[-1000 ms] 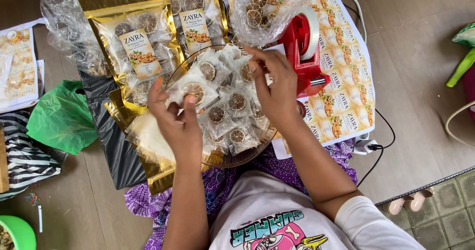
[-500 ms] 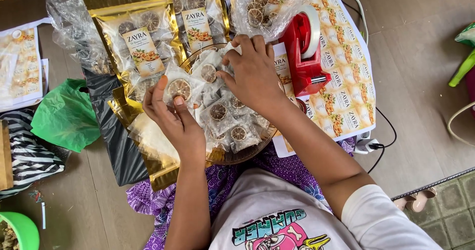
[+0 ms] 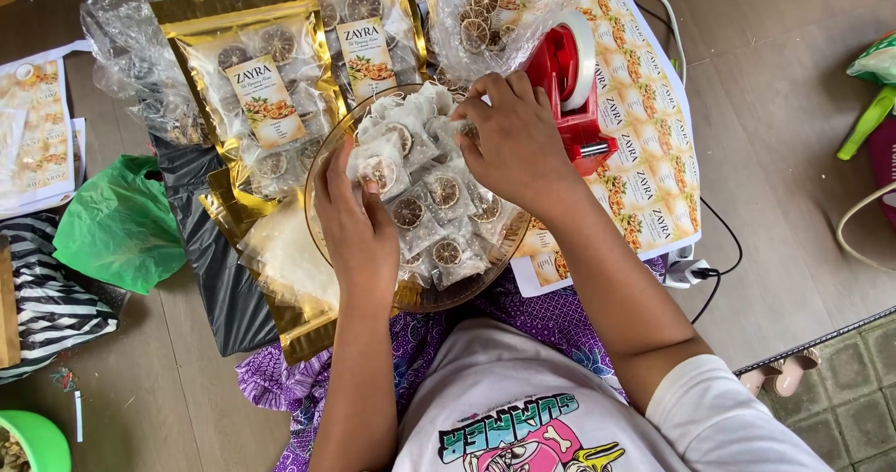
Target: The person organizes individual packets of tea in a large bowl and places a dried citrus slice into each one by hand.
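Clear sachets (image 3: 439,215) of dried citrus fill a glass bowl (image 3: 322,169); left hand (image 3: 359,225) pinches one, right hand (image 3: 513,140) curls, gathering more.

Right hand (image 3: 513,145) fingertips hidden among sachets (image 3: 439,197); glass bowl (image 3: 322,169) mostly covered; green tub (image 3: 33,439) cut off at the corner.

We log both hands in a glass bowl (image 3: 322,169): left hand (image 3: 359,234) pinching a sachet (image 3: 378,169), right hand (image 3: 513,145) among the sachets beside a red tape dispenser (image 3: 574,94).
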